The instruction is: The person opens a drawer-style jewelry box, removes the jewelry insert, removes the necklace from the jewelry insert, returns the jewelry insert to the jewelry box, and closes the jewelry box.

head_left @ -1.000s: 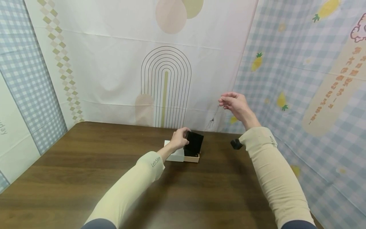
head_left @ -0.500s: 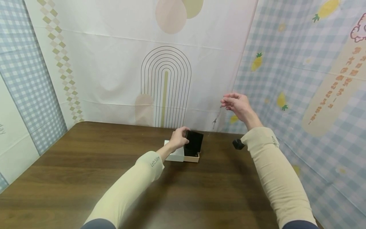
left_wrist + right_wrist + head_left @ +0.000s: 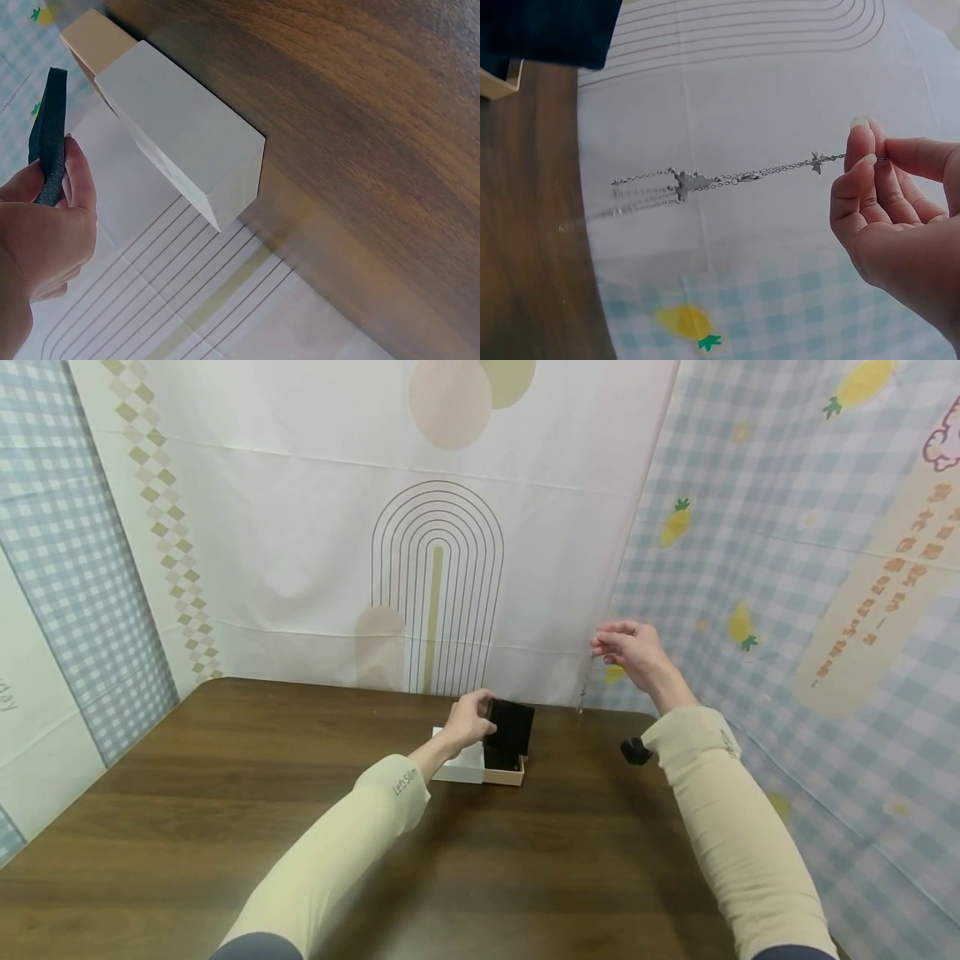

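My left hand (image 3: 467, 720) pinches a thin black foam-like jewelry pad (image 3: 512, 725) between thumb and fingers. The pad (image 3: 49, 135) stands tilted above a small box, whose tan inner tray (image 3: 504, 777) sticks out from under a white cover (image 3: 180, 112). Further right, my right hand (image 3: 633, 652) is raised above the table's far edge. Its thumb and fingertips pinch one end of a silver chain necklace (image 3: 694, 184), which hangs down with a flat pendant and several dangling strands. The strands' lower ends are blurred.
The brown wooden table (image 3: 480, 877) runs back to a white printed curtain (image 3: 300, 543). A blue checked curtain (image 3: 787, 568) borders the right side. A small black object (image 3: 635, 751) shows beside the right cuff.
My right hand has moved right and slightly down with the necklace, whose lower end has swung from near the pad to hanging more upright. The left hand and pad have stayed nearly still.
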Available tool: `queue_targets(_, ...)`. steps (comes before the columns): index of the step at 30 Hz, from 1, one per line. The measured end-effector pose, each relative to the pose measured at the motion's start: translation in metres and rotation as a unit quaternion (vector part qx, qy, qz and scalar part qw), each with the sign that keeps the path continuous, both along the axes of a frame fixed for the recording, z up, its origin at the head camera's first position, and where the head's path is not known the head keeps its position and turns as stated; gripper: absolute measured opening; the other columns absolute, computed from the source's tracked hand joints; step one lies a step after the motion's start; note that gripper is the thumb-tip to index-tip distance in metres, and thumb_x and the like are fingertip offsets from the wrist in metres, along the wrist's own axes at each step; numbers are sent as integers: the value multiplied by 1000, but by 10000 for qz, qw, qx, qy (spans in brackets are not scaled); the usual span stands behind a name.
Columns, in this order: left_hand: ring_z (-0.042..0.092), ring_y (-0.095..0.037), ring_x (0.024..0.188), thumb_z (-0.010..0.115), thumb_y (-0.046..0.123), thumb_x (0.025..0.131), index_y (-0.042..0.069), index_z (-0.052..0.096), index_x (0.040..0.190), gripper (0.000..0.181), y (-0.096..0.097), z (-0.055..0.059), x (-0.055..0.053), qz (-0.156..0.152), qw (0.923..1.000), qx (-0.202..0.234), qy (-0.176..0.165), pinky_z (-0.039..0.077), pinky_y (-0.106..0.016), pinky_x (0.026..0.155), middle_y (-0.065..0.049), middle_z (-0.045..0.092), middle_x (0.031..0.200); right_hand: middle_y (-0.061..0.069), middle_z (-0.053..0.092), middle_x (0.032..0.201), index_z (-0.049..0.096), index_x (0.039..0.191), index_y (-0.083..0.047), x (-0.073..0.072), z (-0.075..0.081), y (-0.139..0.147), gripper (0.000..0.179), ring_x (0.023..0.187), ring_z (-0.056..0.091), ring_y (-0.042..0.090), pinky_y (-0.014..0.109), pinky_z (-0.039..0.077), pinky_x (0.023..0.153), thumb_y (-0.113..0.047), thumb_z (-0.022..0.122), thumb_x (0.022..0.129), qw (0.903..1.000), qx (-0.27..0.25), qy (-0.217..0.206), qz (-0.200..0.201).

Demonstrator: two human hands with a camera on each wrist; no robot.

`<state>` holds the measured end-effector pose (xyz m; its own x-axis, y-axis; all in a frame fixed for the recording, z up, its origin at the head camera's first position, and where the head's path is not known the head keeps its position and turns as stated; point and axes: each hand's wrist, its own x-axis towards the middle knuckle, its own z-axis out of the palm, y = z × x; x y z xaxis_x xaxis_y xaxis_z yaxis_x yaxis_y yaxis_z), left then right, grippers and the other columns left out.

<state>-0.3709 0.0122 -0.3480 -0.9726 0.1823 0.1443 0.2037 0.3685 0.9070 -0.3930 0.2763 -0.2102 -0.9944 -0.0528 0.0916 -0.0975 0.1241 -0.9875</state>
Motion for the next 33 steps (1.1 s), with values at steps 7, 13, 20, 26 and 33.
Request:
queue_targets(7,58,-32,106,66,-8,81,13,57,130,55,-2,2,1,51,10000,-13,-5,57,-33,75,-20,60,117,-4,71,79,53,111,-5,0,-10,13,16,73,68,9,21,51,63,-13,56,97,9999,136,-52,-8)
queue_targets(13,59,-32,104,66,-8,80,12,56,131,56,-2,2,0,14,10000,91,-13,58,-34,76,-20,61,116,-4,71,77,52,109,-5,-3,-18,24,16,72,67,8,21,51,63,-12,58,96,9998,76,-169,48)
queue_targets(20,60,-33,103,65,-8,81,11,55,132,56,-2,2,-1,-26,9998,186,-52,58,-34,76,-20,61,117,-5,71,76,51,108,-5,-5,-29,33,14,72,68,7,18,51,62,-11,56,97,9994,137,-293,-104)
queue_targets(26,59,-33,107,66,-7,81,12,56,132,56,-3,2,-2,4,9999,166,-43,58,-35,76,-21,59,120,-6,71,75,51,105,-6,-6,-38,39,9,72,68,6,17,52,63,-9,54,97,9990,217,-374,-133)
queue_targets(33,61,-31,100,65,-9,80,11,55,133,57,-4,2,-3,13,9998,170,-39,58,-30,72,-21,60,116,-6,71,76,51,108,-4,-9,-48,44,14,72,68,6,17,53,64,-8,56,96,9975,348,-605,-137)
